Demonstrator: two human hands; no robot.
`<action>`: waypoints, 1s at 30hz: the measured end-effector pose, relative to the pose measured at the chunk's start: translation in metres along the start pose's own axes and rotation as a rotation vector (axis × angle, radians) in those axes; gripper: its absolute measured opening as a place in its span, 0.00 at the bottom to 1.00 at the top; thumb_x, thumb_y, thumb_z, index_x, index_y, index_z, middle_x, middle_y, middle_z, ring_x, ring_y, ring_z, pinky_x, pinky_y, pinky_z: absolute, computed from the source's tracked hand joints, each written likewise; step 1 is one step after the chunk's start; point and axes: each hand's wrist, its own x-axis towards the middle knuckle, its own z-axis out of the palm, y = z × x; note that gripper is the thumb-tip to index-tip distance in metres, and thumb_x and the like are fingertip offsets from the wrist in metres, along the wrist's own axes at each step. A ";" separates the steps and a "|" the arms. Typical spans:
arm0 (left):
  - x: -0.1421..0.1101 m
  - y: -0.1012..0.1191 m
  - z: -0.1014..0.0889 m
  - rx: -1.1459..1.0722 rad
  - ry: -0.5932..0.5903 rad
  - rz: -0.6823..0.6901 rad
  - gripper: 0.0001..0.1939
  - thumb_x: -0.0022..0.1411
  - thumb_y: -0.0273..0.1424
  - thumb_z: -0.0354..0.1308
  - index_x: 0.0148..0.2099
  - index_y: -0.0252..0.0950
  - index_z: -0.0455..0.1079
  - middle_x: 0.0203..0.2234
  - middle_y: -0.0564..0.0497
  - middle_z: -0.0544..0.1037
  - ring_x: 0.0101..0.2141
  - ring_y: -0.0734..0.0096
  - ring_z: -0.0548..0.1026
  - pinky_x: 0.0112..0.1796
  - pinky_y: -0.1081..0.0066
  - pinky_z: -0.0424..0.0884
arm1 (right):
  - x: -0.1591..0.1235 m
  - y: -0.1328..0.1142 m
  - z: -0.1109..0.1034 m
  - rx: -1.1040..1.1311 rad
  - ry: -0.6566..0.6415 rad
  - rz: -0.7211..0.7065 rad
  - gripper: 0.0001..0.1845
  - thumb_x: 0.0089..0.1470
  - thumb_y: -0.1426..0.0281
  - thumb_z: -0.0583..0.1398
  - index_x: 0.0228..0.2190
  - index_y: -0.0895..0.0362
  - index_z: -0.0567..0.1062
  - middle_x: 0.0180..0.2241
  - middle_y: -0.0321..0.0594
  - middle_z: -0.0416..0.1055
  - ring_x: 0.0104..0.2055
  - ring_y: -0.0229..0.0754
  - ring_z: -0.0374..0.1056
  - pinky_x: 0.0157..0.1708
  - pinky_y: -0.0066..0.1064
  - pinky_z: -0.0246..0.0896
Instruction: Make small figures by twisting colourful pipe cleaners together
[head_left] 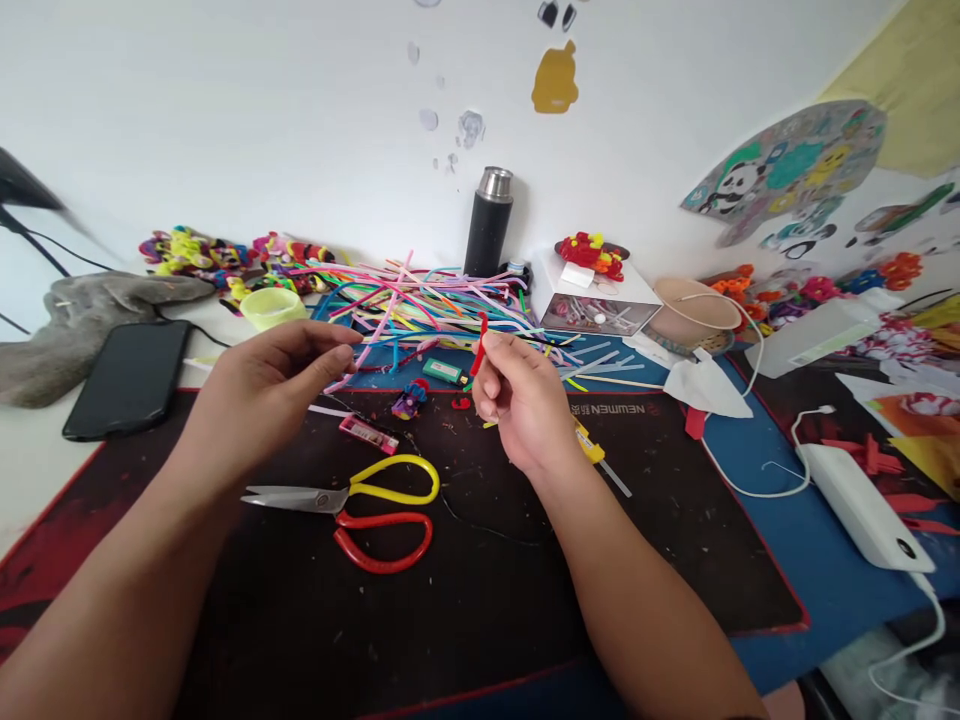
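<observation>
My right hand (521,400) is closed in a pinch on a short red pipe cleaner (480,350), held upright above the black desk mat (480,560). My left hand (274,385) hovers to the left, fingers curled loosely toward the thumb, with nothing clearly in them. Between the hands lie a small red-and-blue pipe-cleaner figure (409,398), a green lighter (444,371) and a pink box (367,433). Scissors (360,505) with one yellow and one red handle lie on the mat below my left hand.
A heap of coloured pipe cleaners (427,300) lies behind the hands. A black flask (489,222) stands at the wall, a phone (129,377) lies at left, a white power bank (862,505) with cable at right. Finished figures (225,255) line the back.
</observation>
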 end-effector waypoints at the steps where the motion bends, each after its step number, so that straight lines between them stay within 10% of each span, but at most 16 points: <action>1: 0.000 0.000 0.000 0.009 -0.002 0.003 0.18 0.61 0.46 0.66 0.47 0.40 0.82 0.34 0.53 0.85 0.35 0.65 0.77 0.37 0.70 0.70 | 0.000 0.001 0.000 0.000 -0.008 0.005 0.20 0.55 0.55 0.72 0.27 0.54 0.71 0.17 0.26 0.62 0.16 0.31 0.57 0.15 0.26 0.46; 30: -0.008 -0.002 0.005 0.094 -0.190 0.365 0.14 0.70 0.43 0.64 0.51 0.42 0.82 0.42 0.48 0.86 0.42 0.60 0.81 0.44 0.66 0.75 | -0.019 0.019 0.017 -0.274 -0.349 0.176 0.19 0.60 0.52 0.67 0.32 0.54 0.72 0.18 0.27 0.68 0.16 0.32 0.59 0.17 0.25 0.50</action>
